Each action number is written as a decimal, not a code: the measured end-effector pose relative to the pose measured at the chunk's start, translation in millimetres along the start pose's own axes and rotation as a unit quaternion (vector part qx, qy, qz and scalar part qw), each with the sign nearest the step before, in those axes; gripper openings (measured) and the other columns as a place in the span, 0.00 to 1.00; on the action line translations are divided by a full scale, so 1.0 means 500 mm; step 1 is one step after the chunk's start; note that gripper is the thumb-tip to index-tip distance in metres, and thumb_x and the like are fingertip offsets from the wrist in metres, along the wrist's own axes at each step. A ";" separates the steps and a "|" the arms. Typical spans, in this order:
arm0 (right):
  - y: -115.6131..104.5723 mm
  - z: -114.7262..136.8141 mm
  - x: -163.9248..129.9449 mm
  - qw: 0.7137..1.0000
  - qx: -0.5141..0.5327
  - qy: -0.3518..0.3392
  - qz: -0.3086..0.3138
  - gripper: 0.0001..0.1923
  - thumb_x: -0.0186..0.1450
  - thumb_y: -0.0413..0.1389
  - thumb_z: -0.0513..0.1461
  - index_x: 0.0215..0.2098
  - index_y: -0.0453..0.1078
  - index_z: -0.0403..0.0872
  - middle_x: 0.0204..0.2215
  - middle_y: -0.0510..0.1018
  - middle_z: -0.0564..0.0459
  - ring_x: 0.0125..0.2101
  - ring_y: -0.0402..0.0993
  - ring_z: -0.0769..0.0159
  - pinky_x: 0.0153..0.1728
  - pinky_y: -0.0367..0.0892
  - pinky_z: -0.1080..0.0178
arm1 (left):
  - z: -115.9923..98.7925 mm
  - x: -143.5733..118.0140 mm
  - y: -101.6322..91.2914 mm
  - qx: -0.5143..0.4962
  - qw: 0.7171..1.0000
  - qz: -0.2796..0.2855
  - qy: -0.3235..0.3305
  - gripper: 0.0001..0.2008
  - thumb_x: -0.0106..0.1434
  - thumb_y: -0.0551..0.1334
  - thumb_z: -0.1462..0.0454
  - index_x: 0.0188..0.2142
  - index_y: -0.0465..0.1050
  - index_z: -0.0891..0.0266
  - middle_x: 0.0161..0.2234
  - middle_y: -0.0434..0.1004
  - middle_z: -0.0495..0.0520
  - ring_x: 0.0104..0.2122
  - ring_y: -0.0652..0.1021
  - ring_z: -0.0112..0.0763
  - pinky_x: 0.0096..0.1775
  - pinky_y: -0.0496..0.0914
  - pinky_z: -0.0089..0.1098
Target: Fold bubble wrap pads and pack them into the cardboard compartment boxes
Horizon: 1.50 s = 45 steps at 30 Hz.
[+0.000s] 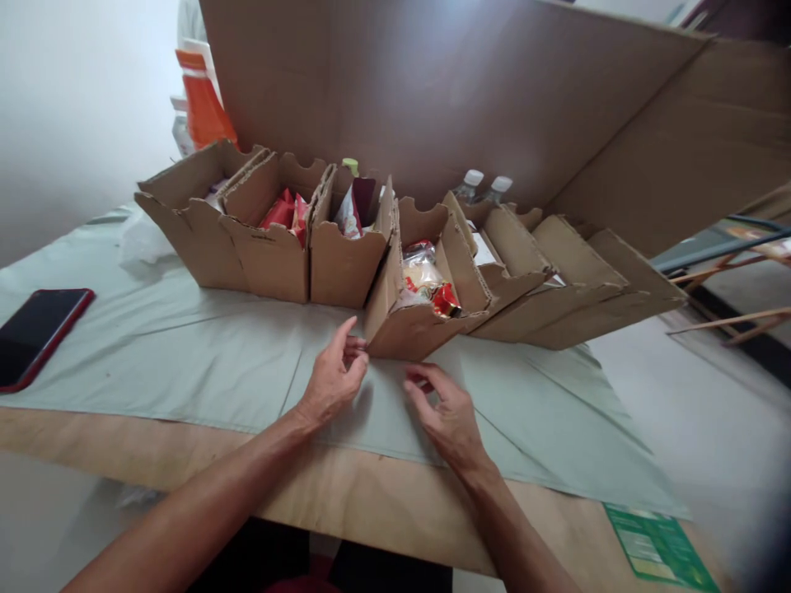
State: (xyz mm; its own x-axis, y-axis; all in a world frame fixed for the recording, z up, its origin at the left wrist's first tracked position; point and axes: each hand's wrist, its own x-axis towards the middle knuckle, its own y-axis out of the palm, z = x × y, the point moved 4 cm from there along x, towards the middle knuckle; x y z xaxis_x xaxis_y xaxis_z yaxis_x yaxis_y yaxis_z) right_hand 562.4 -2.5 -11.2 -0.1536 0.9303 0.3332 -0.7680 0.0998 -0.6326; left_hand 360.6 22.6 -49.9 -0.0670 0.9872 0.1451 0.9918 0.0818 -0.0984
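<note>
My left hand (332,375) is at the lower left corner of a cardboard box (420,333) that stands forward of the others. Its fingers are apart and hold nothing; whether they touch the box I cannot tell. Just below the same box's front, my right hand (446,414) hovers low over the cloth, fingers curved, with a gap between thumb and forefinger and nothing in it. Inside that box lie clear-wrapped packets (421,268) and a red-and-gold wrapper (446,299). To its left, a box (347,259) holds a white-and-maroon packet (350,216).
Several more open boxes (272,263) stand in a row, one with red packets (281,211). Behind rises a large cardboard panel (401,91), with white-capped bottles (473,183) before it. A phone (40,333) lies left on the green cloth (203,354); a green sheet (658,543) lies front right.
</note>
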 end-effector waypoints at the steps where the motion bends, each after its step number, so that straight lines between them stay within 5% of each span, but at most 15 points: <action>1: 0.008 0.007 0.001 1.000 -0.008 -0.019 0.020 0.12 0.68 0.56 0.41 0.47 0.78 0.50 0.43 0.85 0.47 0.41 0.82 0.58 0.42 0.78 0.58 | 0.003 -0.006 0.007 -0.020 1.000 0.017 -0.001 0.34 0.64 0.62 0.63 0.68 0.59 0.60 0.49 0.79 0.61 0.43 0.81 0.36 0.50 0.76 0.41; 4: 0.027 0.016 0.026 0.996 -0.031 -0.042 0.065 0.20 0.68 0.56 0.41 0.58 0.74 0.51 0.55 0.81 0.45 0.52 0.79 0.54 0.48 0.78 0.54 | 0.014 -0.018 0.024 -0.061 0.997 0.040 -0.025 0.41 0.62 0.63 0.63 0.72 0.50 0.57 0.58 0.74 0.64 0.51 0.80 0.40 0.55 0.75 0.46; 8: 0.048 0.003 0.084 0.995 -0.039 -0.036 0.083 0.26 0.68 0.55 0.40 0.64 0.70 0.52 0.59 0.78 0.45 0.58 0.75 0.52 0.55 0.75 0.48 | 0.021 -0.017 0.032 -0.082 0.994 0.051 -0.041 0.45 0.60 0.64 0.64 0.73 0.47 0.59 0.65 0.67 0.68 0.60 0.75 0.48 0.63 0.69 0.54; 16: 0.090 -0.063 0.158 0.995 -0.054 -0.013 0.078 0.33 0.63 0.57 0.41 0.66 0.67 0.47 0.63 0.74 0.39 0.62 0.71 0.47 0.60 0.69 0.43 | 0.027 -0.015 0.029 -0.046 0.997 0.030 -0.057 0.39 0.60 0.64 0.65 0.70 0.54 0.61 0.62 0.70 0.69 0.57 0.77 0.49 0.61 0.70 0.58; 20: 0.081 -0.068 0.159 0.996 -0.049 -0.002 0.068 0.30 0.62 0.56 0.41 0.63 0.71 0.47 0.59 0.78 0.40 0.54 0.77 0.50 0.51 0.75 0.47 | 0.026 -0.016 0.032 -0.052 0.996 0.018 -0.066 0.37 0.60 0.63 0.67 0.68 0.56 0.61 0.62 0.70 0.68 0.56 0.78 0.47 0.60 0.71 0.55; 23: 0.055 -0.029 0.154 0.998 -0.039 -0.005 0.055 0.22 0.65 0.55 0.42 0.56 0.75 0.48 0.50 0.82 0.42 0.44 0.80 0.55 0.40 0.77 0.54 | 0.025 -0.013 0.030 -0.078 0.993 -0.006 -0.090 0.34 0.60 0.63 0.68 0.66 0.59 0.63 0.59 0.72 0.68 0.54 0.79 0.44 0.60 0.72 0.52; 28: 0.015 0.113 0.199 0.998 0.016 -0.067 -0.006 0.21 0.69 0.54 0.42 0.59 0.73 0.49 0.41 0.83 0.51 0.36 0.79 0.64 0.43 0.75 0.58 | 0.026 -0.006 0.025 -0.159 0.975 -0.044 -0.149 0.30 0.59 0.63 0.68 0.62 0.63 0.64 0.56 0.74 0.67 0.51 0.80 0.41 0.57 0.73 0.48; 33: 0.057 0.207 0.315 0.990 -0.105 -0.092 0.025 0.33 0.67 0.53 0.36 0.70 0.61 0.49 0.34 0.83 0.53 0.32 0.78 0.61 0.43 0.73 0.57 | 0.033 0.002 0.020 -0.169 0.969 -0.083 -0.162 0.28 0.58 0.61 0.70 0.59 0.65 0.65 0.53 0.75 0.68 0.48 0.81 0.40 0.54 0.76 0.46; 37: 0.093 0.218 0.368 0.973 -0.214 -0.082 0.031 0.19 0.66 0.55 0.35 0.54 0.76 0.49 0.31 0.83 0.48 0.35 0.80 0.54 0.42 0.71 0.55 | 0.022 0.016 -0.002 -0.159 0.970 -0.123 -0.138 0.27 0.60 0.60 0.70 0.59 0.66 0.63 0.58 0.73 0.68 0.54 0.79 0.43 0.56 0.74 0.46; 41: 0.091 0.225 0.341 0.968 -0.239 -0.068 0.014 0.13 0.69 0.52 0.37 0.44 0.79 0.49 0.29 0.83 0.48 0.31 0.79 0.56 0.37 0.69 0.58 | -0.016 0.017 -0.055 -0.154 0.967 -0.182 -0.089 0.28 0.61 0.60 0.68 0.62 0.63 0.60 0.63 0.68 0.67 0.61 0.74 0.45 0.60 0.71 0.48; 45: 0.065 0.250 0.228 0.973 -0.206 -0.100 0.017 0.12 0.70 0.52 0.39 0.42 0.78 0.51 0.28 0.83 0.50 0.27 0.77 0.60 0.31 0.66 0.61 | -0.061 -0.038 -0.129 -0.131 0.956 -0.264 -0.003 0.26 0.62 0.63 0.63 0.60 0.65 0.57 0.63 0.69 0.63 0.60 0.74 0.44 0.59 0.71 0.46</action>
State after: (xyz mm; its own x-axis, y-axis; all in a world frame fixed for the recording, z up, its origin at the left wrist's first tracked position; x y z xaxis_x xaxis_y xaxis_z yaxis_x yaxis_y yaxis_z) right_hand 442.2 62.8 93.8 -0.3231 0.8525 0.4109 -0.4523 0.2423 -0.8583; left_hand 301.3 -5.9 -16.1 -0.5654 0.8188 0.0998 0.8126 0.5322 0.2376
